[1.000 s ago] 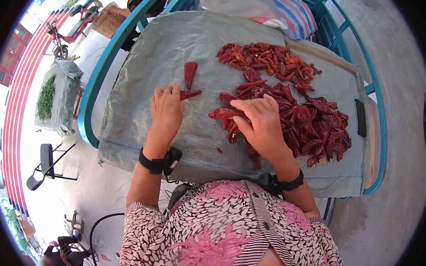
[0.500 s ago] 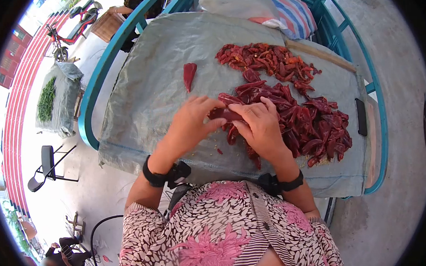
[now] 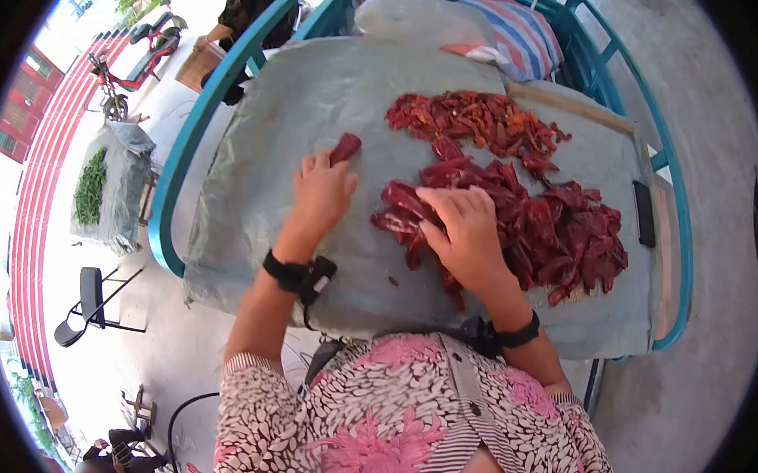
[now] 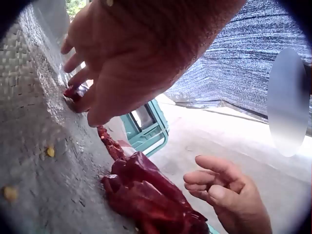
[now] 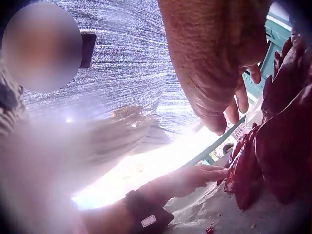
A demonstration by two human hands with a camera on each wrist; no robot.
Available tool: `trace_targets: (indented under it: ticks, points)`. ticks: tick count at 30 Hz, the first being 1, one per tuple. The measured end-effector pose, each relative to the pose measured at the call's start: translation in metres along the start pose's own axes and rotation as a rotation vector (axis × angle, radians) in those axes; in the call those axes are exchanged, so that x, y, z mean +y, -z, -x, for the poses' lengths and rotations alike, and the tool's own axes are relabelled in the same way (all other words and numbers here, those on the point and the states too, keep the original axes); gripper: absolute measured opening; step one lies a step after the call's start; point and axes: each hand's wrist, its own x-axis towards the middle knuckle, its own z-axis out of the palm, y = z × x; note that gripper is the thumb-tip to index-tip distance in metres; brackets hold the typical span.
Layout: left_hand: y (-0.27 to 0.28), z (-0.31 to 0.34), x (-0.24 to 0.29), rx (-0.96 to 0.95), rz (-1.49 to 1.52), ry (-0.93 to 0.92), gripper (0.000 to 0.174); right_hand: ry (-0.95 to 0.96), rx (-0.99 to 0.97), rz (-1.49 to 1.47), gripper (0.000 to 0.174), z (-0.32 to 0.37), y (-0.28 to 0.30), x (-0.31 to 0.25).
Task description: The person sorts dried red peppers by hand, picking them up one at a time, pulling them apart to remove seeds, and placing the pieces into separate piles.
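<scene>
The person's left hand (image 3: 320, 192) is over the gray sheet (image 3: 262, 178), with its fingertips at a red pepper (image 3: 346, 147). The fingers point down and touch it, but I can't tell if they pinch it. The right hand (image 3: 468, 233) has its fingers loosely bent and a little apart, and it holds nothing. It is just beside the big pile (image 3: 526, 217) of dark red peppers, on the side near the left hand. The small pile (image 3: 475, 118) of brighter red ones is behind the big pile. All the peppers lie on the sheet. A flat black thing (image 3: 643, 214) is to the right of the big pile. At the back are a pale bag (image 3: 420, 19) and a striped bag (image 3: 518, 36), side by side. Blue-green rails (image 3: 191, 152) go up past the sheet. Off to the left are green plants (image 3: 91, 188), a black chair (image 3: 92, 296) and a red bike (image 3: 139, 71).
</scene>
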Motion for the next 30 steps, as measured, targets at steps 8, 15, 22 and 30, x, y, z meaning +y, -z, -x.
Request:
trace_targets:
  ticks: [8, 15, 22, 30]
  points:
    - [0.024, 0.012, 0.034, 0.162, 0.389, -0.189, 0.035, -0.007, 0.033, -0.034, 0.045, -0.002, 0.003, 0.000]
    - [0.004, 0.014, 0.056, -0.119, 0.581, -0.330, 0.057, -0.072, 0.085, 0.117, 0.046, -0.015, 0.021, 0.027]
    - [-0.008, 0.025, 0.059, -0.204, 0.306, -0.107, 0.073, -0.207, 0.055, 0.234, 0.040, -0.010, 0.032, 0.082]
    - [-0.037, 0.031, 0.052, -0.137, 0.490, -0.013, 0.079, -0.354, -0.179, 0.140, 0.048, -0.037, 0.011, 0.109]
